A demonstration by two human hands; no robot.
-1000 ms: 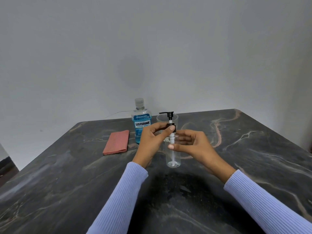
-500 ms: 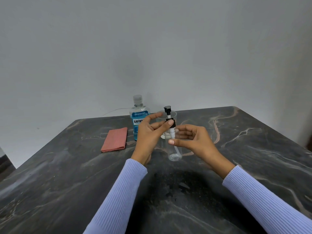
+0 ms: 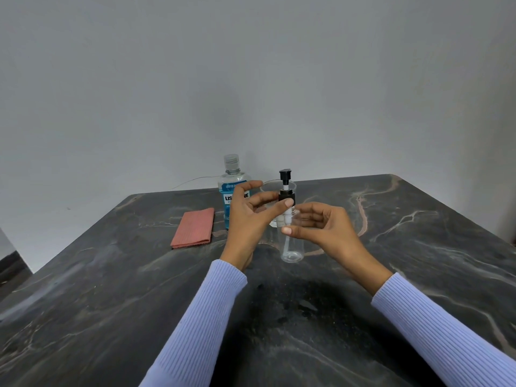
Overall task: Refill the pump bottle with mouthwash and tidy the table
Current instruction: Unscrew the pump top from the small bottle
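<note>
Two hands work the clear pump bottle [image 3: 291, 247], which stands mid-table. Since a second ago we have turned the black pump top [image 3: 286, 195] so its spout no longer points left, and it sits higher, its white stem showing. Our left hand [image 3: 248, 216] pinches the collar with thumb and forefinger, other fingers fanned; our right hand [image 3: 321, 229] curls round the bottle's neck. Behind stand the mouthwash bottle [image 3: 232, 188], a clear cup [image 3: 272, 191] and a folded red cloth [image 3: 194, 228]; the dark table [image 3: 418, 247] lies bare to the right.

Blue label on the mouthwash bottle [image 3: 232, 191], white letters "LIS" and "NE" readable, middle letters hidden behind the left hand [image 3: 245, 216], smaller print illegible
</note>
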